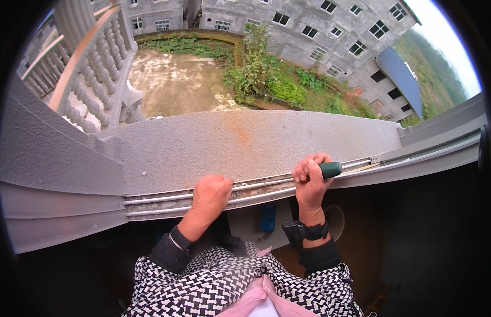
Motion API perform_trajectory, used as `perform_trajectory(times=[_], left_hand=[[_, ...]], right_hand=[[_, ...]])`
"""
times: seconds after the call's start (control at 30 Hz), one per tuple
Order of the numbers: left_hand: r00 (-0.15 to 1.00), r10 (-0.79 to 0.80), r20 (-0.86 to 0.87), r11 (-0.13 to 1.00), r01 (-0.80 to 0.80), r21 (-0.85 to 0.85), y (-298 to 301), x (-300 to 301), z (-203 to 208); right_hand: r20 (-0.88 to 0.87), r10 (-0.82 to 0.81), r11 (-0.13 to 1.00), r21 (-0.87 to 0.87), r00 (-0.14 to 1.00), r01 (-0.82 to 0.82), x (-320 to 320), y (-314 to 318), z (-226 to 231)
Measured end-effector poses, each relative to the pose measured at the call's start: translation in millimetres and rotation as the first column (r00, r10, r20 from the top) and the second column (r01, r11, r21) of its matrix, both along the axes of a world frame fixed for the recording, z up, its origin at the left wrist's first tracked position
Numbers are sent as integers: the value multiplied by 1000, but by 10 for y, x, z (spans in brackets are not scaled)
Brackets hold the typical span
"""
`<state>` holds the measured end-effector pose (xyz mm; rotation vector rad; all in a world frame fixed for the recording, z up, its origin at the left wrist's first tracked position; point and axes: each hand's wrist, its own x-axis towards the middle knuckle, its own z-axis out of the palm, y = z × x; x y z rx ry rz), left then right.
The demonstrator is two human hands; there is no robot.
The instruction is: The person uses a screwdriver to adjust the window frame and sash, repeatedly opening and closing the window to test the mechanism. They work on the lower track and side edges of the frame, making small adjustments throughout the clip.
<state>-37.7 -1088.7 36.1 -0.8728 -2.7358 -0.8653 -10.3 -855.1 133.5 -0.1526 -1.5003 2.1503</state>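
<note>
Showing in the head view, the only one, is a window track [261, 192] with two pale rails and dark grit lying between them. Over its right half is the person's right grip [310, 177], fingers wrapped round a dark green handle [330, 169] whose blunt end juts out to the right, above the rails; whatever the handle carries at its other end is hidden by the fist. Left of the track's middle, the left grip [211, 194] rests over the rails with its fingers curled under, and I cannot tell whether it pinches anything. Beyond the track lies a rough grey ledge [187, 145] with an orange stain [242, 135], and past that a drop to a yard [171, 82]. Farther right along the track sits a thin tan strip [368, 168]. On the near side of the track, a black wrist device [294, 232] hangs close to the frame's edge. As I judge it, a sudden slip of the handle to the left could drive it into the left knuckles, as both fists share one line. A loosened hold might send it over the ledge, thin rail edges could scrape skin, and the wrist device could snag if the forearm dips.
</note>
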Motion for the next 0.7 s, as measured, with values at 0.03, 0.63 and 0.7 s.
perform_trajectory(times=[0.03,0.63,0.7], left_hand=[[1000,-13,14,1000,13,-7,25,-8,15],[954,-211,212,978,204,54,30,-232,69],[945,-218,244,976,207,69,27,-240,82]], right_hand=[[9,-18,999,-42,1000,19,-26,51,-16],[329,7,755,-622,944,211,-378,332,-838],[302,23,794,-585,953,167,-407,327,-773]])
